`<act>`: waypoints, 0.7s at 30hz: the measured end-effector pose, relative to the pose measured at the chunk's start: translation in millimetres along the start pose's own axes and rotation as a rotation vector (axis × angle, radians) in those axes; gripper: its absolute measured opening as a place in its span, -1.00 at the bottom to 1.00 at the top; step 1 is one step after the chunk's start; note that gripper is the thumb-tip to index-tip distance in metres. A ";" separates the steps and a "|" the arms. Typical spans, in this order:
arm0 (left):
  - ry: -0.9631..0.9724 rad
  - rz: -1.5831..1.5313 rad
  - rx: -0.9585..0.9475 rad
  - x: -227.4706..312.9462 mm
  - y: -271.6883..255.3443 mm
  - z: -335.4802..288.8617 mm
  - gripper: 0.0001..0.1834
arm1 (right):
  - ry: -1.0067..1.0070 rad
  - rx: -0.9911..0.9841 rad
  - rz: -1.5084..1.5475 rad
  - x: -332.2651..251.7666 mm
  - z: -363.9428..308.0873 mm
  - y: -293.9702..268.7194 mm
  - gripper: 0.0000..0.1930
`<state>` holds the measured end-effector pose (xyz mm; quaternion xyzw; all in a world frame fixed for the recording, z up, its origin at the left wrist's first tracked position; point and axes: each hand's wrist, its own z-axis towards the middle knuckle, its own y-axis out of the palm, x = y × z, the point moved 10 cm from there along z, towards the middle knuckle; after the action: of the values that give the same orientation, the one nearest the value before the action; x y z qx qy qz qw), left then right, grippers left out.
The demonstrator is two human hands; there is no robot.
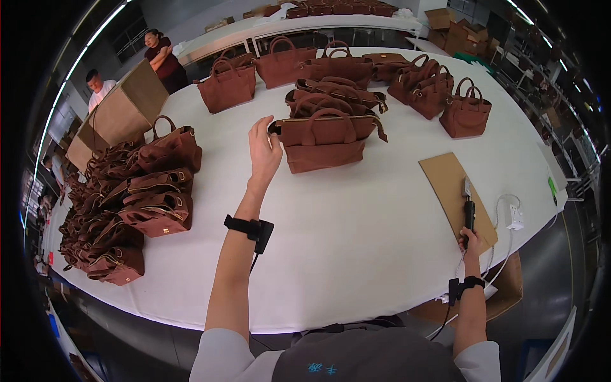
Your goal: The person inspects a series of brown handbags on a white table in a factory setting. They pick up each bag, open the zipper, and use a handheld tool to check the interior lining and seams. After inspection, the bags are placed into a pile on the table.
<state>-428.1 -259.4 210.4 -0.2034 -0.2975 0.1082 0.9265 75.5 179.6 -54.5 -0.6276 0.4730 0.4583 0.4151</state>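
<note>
A brown handbag (pixel 324 149) with two arched handles and a gold zip stands upright near the middle of the table. My left hand (pixel 264 153) is at its upper left corner, fingers and thumb curved round that end, where a small dark piece shows between them. In my right hand (pixel 470 240), at the right side, is a black-handled corded tool (pixel 469 215) with a flat metal tip that points away from me. The tool is over a tan cardboard sheet (pixel 445 184) on the table. Black straps with small devices sit on both wrists.
A heap of brown handbags (pixel 105 216) covers the table's left side. More bags (pixel 286 63) stand along the far side and at the right (pixel 466 114). A white power strip (pixel 514 216) with cords lies at the right edge. Two people stand beyond a large carton (pixel 124 105).
</note>
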 end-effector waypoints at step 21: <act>-0.300 -0.089 -0.894 103.1 115.5 29.8 -0.68 | -1.525 -0.687 -0.565 -179.4 -278.2 302.7 -0.46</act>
<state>-372.5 -113.7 233.8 -0.5515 -0.4538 -0.0420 0.6987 -192.4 -110.7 158.1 -0.3343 -0.2698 0.7494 0.5038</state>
